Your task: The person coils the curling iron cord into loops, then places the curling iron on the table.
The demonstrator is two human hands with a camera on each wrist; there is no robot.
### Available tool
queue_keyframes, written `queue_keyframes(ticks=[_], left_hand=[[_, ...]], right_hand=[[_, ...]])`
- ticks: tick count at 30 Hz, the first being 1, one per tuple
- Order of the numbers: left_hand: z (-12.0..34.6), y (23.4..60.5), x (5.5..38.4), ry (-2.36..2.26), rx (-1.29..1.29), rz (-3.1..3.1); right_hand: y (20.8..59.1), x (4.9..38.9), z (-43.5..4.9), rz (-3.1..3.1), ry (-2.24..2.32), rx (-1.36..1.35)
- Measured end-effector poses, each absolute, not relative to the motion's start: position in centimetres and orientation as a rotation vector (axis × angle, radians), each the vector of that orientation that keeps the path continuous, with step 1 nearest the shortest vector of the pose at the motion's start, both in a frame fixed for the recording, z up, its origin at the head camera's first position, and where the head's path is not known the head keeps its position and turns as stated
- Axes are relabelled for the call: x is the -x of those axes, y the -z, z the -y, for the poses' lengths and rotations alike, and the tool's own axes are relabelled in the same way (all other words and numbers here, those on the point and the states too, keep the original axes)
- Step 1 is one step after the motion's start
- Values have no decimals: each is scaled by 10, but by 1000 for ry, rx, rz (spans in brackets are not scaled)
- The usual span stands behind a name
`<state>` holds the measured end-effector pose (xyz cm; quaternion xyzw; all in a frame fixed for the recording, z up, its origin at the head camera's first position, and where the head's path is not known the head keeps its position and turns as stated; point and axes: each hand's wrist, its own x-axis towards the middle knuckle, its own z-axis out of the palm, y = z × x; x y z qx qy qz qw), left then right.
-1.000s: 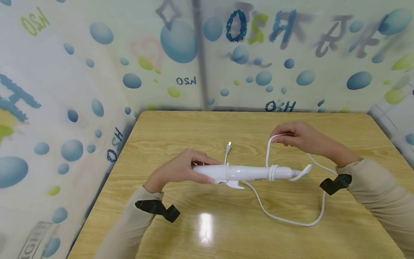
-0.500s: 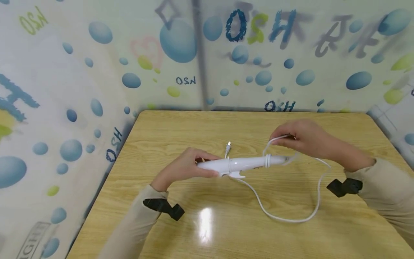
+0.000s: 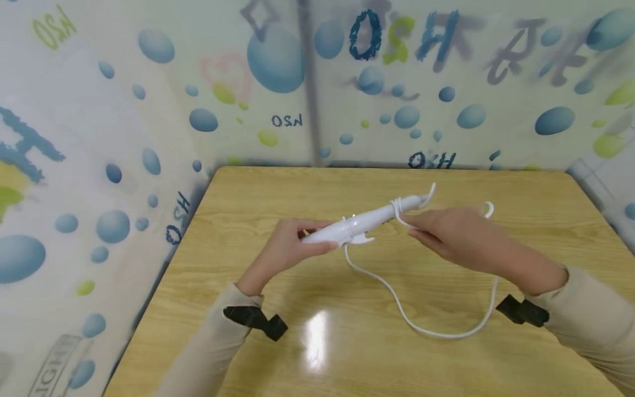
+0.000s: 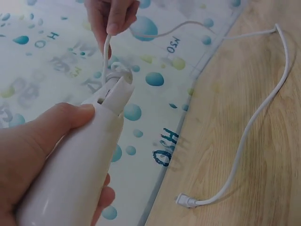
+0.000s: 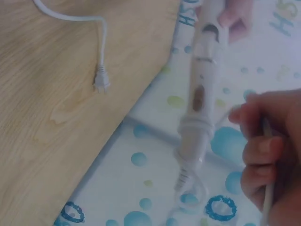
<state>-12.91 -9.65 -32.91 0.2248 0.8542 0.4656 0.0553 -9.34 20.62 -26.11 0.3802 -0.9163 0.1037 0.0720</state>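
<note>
A white wand-shaped appliance that looks like a curling iron is held above the table, its cord end tilted up to the right. My left hand grips its thick end, thumb along the near side. My right hand pinches the white power cord close to the narrow end, where some turns of cord circle the body. The rest of the cord loops below. In the right wrist view a brown oval button shows on the body, and the plug lies on the wood.
The wooden table is bounded at the back and left by pale walls printed with blue and green drops. Black camera mounts are strapped on both wrists, over beige sleeves.
The curling iron's cord end has swung up and away from me, tilting from level. My right hand has come nearer, drawing the cord round the body. The left hand keeps its grip.
</note>
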Motion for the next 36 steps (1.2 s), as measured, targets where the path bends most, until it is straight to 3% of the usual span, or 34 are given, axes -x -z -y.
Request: queue_keyframes(ticks=[18,24,29,36], left_hand=[[111,313,132,-1639,-446,-2598],[115,309,129,-1706,-457,-2624],[117,299,122,-1802,-517,-2541],[117,291,112,-1891,-800,-2238]], right_hand=[[271,74,-211,3104,-273,-782],[280,71,-216,2972,-327,-708],[297,77,-216,2784,-537,-802],[320,102,-227,2517,-1170,-1066]])
